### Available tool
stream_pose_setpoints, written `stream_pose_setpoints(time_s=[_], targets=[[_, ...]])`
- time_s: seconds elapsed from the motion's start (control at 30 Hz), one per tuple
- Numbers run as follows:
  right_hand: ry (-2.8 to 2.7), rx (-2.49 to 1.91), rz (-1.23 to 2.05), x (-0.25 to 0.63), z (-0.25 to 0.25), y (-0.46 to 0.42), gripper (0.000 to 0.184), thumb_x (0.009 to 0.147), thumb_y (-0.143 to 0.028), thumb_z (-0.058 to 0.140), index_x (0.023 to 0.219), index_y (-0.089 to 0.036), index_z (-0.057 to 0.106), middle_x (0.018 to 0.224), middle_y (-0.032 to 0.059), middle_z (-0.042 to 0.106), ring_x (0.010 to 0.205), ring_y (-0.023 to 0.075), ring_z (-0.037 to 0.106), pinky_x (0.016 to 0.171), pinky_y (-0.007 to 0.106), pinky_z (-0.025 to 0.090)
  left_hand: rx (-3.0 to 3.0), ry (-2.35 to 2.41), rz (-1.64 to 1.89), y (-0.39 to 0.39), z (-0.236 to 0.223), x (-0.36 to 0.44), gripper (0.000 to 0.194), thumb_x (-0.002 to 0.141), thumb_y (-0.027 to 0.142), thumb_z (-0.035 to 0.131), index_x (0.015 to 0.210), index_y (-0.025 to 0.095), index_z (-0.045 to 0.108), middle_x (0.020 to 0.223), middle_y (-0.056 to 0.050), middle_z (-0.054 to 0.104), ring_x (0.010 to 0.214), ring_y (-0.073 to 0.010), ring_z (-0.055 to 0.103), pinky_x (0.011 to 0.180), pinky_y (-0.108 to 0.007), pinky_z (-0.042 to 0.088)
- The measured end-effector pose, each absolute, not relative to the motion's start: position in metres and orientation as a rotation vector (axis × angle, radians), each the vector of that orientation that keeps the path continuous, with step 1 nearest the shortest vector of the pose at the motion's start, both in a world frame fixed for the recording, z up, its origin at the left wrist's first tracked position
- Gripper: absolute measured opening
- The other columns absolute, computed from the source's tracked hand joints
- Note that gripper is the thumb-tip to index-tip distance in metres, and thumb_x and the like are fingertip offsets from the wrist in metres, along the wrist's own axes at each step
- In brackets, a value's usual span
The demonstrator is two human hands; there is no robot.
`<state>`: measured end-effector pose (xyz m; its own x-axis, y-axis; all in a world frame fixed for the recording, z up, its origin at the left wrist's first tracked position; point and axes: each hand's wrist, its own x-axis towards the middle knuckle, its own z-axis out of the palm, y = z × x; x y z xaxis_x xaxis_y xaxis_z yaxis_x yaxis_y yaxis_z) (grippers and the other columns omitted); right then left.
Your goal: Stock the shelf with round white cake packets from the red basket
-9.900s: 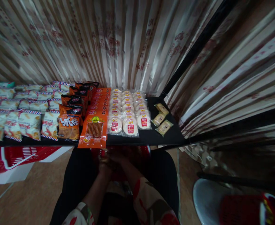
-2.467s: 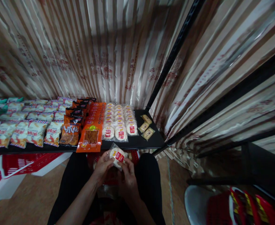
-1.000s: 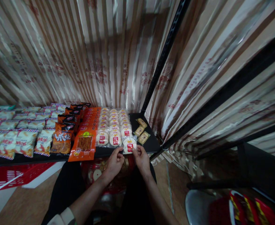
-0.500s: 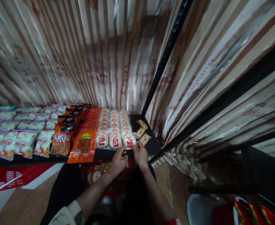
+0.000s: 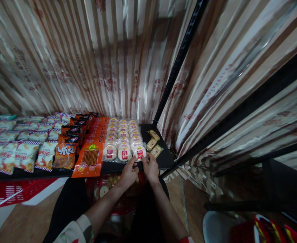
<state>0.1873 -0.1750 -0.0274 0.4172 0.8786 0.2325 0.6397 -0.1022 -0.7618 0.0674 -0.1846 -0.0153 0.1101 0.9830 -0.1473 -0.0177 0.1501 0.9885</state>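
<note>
A clear-wrapped round white cake with a red label (image 5: pixel 139 153) lies at the front of the right-hand row of such cakes on the black shelf (image 5: pixel 163 160). My left hand (image 5: pixel 128 173) and my right hand (image 5: pixel 150 167) both pinch the near edge of its wrapper at the shelf's front edge. Two more rows of the same cakes (image 5: pixel 118 138) run back beside it.
Left of the cakes lie orange stick-snack packs (image 5: pixel 89 158), dark orange bags (image 5: pixel 66 152) and white snack bags (image 5: pixel 24 153). Three small yellow packets (image 5: pixel 153 143) sit to the right. A red basket (image 5: pixel 8 192) is under the shelf, another on a stool (image 5: pixel 267 229).
I lifted a wrapped cake from my lap up to the shelf and laid it at the front of the right-hand row. Both hands still pinch its near edge.
</note>
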Motion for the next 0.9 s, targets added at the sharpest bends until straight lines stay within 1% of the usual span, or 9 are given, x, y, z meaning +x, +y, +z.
stream_pose_setpoints(time_s=[0.1, 0.23, 0.37, 0.5, 0.6, 0.7, 0.73, 0.8, 0.9], targets=[[-1.317, -1.789, 0.310, 0.186, -0.029, -0.178, 0.041, 0.079, -0.035, 0.043, 0.107, -0.008, 0.056, 0.097, 0.0155, 0.059, 0.066, 0.0167, 0.059, 0.071, 0.033, 0.049, 1.173, 1.172, 1.050, -0.184, -0.018, 0.068, 0.047, 0.059, 0.001, 0.054, 0.101, 0.020, 0.062, 0.115, -0.008, 0.059, 0.089, -0.0171, 0.057, 0.080, -0.029, 0.044], [-1.321, -1.704, 0.274, 0.182, -0.034, -0.184, 0.041, 0.082, -0.032, 0.041, 0.114, -0.010, 0.052, 0.104, 0.0153, 0.052, 0.063, 0.0140, 0.057, 0.066, 0.032, 0.051, 1.198, 1.173, 1.067, -0.184, -0.018, 0.067, 0.046, 0.059, 0.001, 0.054, 0.100, 0.019, 0.063, 0.113, -0.008, 0.059, 0.090, -0.0186, 0.057, 0.082, -0.033, 0.045], [-1.355, -1.710, 0.275, 0.178, -0.039, -0.188, 0.037, 0.083, -0.028, 0.038, 0.112, -0.011, 0.054, 0.103, 0.0131, 0.048, 0.065, 0.0128, 0.056, 0.065, 0.030, 0.051, 1.226, 1.174, 1.079, -0.183, -0.021, 0.067, 0.045, 0.060, 0.001, 0.053, 0.100, 0.019, 0.063, 0.108, -0.007, 0.061, 0.090, -0.0179, 0.057, 0.086, -0.034, 0.044], [-1.381, -1.718, 0.231, 0.178, -0.041, -0.189, 0.036, 0.082, -0.025, 0.039, 0.111, -0.012, 0.055, 0.097, 0.0108, 0.049, 0.069, 0.0140, 0.055, 0.069, 0.030, 0.050, 1.308, 1.204, 1.055, -0.182, -0.024, 0.067, 0.043, 0.063, 0.000, 0.049, 0.101, 0.018, 0.061, 0.117, -0.007, 0.057, 0.091, -0.0153, 0.057, 0.089, -0.033, 0.044], [-1.393, -1.704, 0.218, 0.179, -0.043, -0.188, 0.036, 0.082, -0.025, 0.039, 0.111, -0.011, 0.055, 0.094, 0.0109, 0.049, 0.069, 0.0147, 0.054, 0.069, 0.031, 0.050, 1.417, 1.222, 1.018, -0.184, -0.024, 0.066, 0.043, 0.064, -0.001, 0.046, 0.101, 0.017, 0.060, 0.123, -0.007, 0.053, 0.094, -0.0132, 0.057, 0.091, -0.032, 0.044], [-1.361, -1.699, 0.238, 0.179, -0.046, -0.189, 0.036, 0.082, -0.026, 0.039, 0.110, -0.010, 0.055, 0.094, 0.0116, 0.049, 0.068, 0.0144, 0.053, 0.067, 0.031, 0.050, 1.490, 1.205, 1.003, -0.190, -0.023, 0.063, 0.040, 0.067, 0.001, 0.044, 0.100, 0.017, 0.060, 0.124, -0.007, 0.053, 0.094, -0.0121, 0.058, 0.086, -0.028, 0.047], [-1.338, -1.701, 0.250, 0.179, -0.047, -0.189, 0.036, 0.082, -0.027, 0.040, 0.109, -0.010, 0.056, 0.094, 0.0116, 0.049, 0.067, 0.0142, 0.053, 0.065, 0.030, 0.050, 1.504, 1.202, 1.003, -0.192, -0.023, 0.061, 0.037, 0.068, 0.003, 0.044, 0.099, 0.017, 0.060, 0.122, -0.007, 0.054, 0.091, -0.0118, 0.058, 0.082, -0.027, 0.049], [-1.292, -1.698, 0.268, 0.178, -0.047, -0.189, 0.034, 0.081, -0.028, 0.041, 0.106, -0.010, 0.057, 0.094, 0.0112, 0.050, 0.067, 0.0137, 0.053, 0.064, 0.029, 0.050, 1.517, 1.213, 0.989, -0.197, -0.025, 0.058, 0.034, 0.071, 0.005, 0.043, 0.097, 0.016, 0.060, 0.111, -0.007, 0.060, 0.084, -0.0111, 0.060, 0.075, -0.025, 0.050], [-1.281, -1.677, 0.269, 0.176, -0.046, -0.191, 0.030, 0.080, -0.026, 0.042, 0.102, -0.012, 0.057, 0.092, 0.0097, 0.051, 0.068, 0.0132, 0.054, 0.064, 0.028, 0.049, 1.527, 1.248, 0.924, -0.204, -0.033, 0.053, 0.030, 0.072, 0.007, 0.041, 0.092, 0.015, 0.061, 0.092, -0.005, 0.066, 0.079, -0.0109, 0.061, 0.074, -0.023, 0.049]])
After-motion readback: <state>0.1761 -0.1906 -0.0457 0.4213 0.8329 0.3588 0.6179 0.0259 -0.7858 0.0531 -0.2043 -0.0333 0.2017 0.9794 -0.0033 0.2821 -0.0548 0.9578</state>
